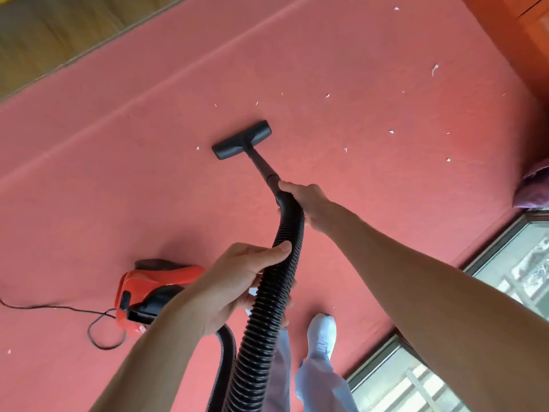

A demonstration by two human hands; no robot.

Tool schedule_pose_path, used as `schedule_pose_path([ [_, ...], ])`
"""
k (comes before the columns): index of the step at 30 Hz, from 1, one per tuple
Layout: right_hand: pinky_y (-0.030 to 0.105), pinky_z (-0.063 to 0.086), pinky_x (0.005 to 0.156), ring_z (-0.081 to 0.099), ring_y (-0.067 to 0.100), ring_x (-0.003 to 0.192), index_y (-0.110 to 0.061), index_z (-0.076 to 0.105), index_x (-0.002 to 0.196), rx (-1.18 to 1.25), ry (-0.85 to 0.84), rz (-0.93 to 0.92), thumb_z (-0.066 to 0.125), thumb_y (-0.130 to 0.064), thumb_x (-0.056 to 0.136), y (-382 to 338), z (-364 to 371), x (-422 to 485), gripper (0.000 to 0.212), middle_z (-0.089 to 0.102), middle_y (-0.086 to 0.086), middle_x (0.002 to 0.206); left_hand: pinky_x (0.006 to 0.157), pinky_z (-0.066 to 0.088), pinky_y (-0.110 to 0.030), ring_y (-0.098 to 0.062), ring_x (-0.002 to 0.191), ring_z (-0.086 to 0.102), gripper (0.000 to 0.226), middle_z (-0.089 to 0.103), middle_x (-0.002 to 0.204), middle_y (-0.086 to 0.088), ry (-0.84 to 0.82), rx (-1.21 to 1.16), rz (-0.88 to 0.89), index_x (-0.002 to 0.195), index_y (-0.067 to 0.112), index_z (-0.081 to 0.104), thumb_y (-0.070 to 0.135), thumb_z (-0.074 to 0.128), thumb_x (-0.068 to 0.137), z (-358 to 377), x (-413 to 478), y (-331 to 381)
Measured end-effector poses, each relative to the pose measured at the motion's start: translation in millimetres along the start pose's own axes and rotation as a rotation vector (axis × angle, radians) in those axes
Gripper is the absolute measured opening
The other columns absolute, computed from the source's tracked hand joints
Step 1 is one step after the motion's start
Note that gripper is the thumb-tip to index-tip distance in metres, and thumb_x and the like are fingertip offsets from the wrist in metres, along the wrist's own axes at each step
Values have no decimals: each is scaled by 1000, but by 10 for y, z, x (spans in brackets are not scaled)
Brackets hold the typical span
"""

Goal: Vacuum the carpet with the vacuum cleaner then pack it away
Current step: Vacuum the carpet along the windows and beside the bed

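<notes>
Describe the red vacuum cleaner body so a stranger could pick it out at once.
The salmon-pink carpet fills most of the view; look to its lower left, past the person's left hand. There sits the red plastic vacuum cleaner body, a thin black power cord looping beside it. It alone is bright red and boxy; its ribbed hose and flat floor nozzle are black.

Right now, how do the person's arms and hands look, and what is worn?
The left forearm and the right forearm are bare, no sleeve in view. The left hand and right hand carry no glove, ring, watch or bracelet. Below, light blue trousers and a white shoe show.
</notes>
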State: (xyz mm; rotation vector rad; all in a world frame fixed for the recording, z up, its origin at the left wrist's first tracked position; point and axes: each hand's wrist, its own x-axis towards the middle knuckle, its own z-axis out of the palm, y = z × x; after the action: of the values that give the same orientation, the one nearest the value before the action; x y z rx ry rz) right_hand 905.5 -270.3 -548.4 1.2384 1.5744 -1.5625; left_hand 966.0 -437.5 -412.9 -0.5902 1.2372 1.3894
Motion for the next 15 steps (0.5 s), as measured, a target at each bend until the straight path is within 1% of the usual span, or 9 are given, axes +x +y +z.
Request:
schedule_pose_path([
  [1,46,57,75,66,29,71,3,67,100,14,15,-1,76,-29,79,31,38,11,39,70,17,82,59,61,-47,-33,69,68,52,72,91,-25,4,4,-10,105,-11,67,38,72,85,-29,4,-17],
  [3,36,55,62,66,27,67,4,67,102,20,47,-14,76,-30,77,82,64,-2,43,71,17,83,63,61,-49,-33,69,67,53,71,89,-23,-13,32,-29,106,-11,66,38,71,87,-88,-14,-39],
  [6,21,46,44,63,24,54,7,67,98,50,109,6,73,-24,79,175,-65,-159,36,70,19,81,67,60,-53,-33,70,66,54,69,89,-24,-135,80,-50,106,-12,64,38,72,86,-186,-77,-40],
  [7,21,46,44,63,23,51,7,67,96,72,106,27,73,-23,78,230,-162,-239,35,69,20,80,66,60,-50,-33,70,65,54,69,89,-24,-192,100,-57,107,-10,64,39,72,87,-214,-99,-38],
  [8,24,49,49,63,24,54,8,67,95,92,104,51,74,-26,75,304,-274,-321,40,68,22,79,65,60,-47,-33,71,65,52,69,89,-23,-249,123,-66,107,-8,66,40,72,88,-228,-119,-36],
  [10,36,48,62,62,29,64,8,68,95,120,117,109,76,-37,60,497,-511,-472,57,68,23,77,63,58,-37,-31,71,66,43,71,89,-19,-338,191,-74,100,2,72,43,73,88,-192,-142,-32],
  [11,39,46,64,60,29,66,8,69,93,151,124,121,75,-39,59,601,-628,-568,58,67,22,75,61,56,-31,-28,69,67,36,73,88,-15,-365,242,-73,94,8,73,44,73,88,-133,-146,-32],
  [13,36,43,59,57,28,59,5,68,87,238,143,142,70,-36,78,822,-813,-788,41,66,19,71,53,50,-19,-16,66,68,28,73,83,-5,-388,367,-71,90,16,73,44,70,89,34,-133,-35],
  [15,29,41,47,54,23,46,3,63,88,408,131,192,59,-30,91,1065,-968,-977,33,62,18,66,49,45,-13,-7,66,64,27,70,79,2,-413,472,-74,92,15,73,42,68,90,218,-109,-46],
])
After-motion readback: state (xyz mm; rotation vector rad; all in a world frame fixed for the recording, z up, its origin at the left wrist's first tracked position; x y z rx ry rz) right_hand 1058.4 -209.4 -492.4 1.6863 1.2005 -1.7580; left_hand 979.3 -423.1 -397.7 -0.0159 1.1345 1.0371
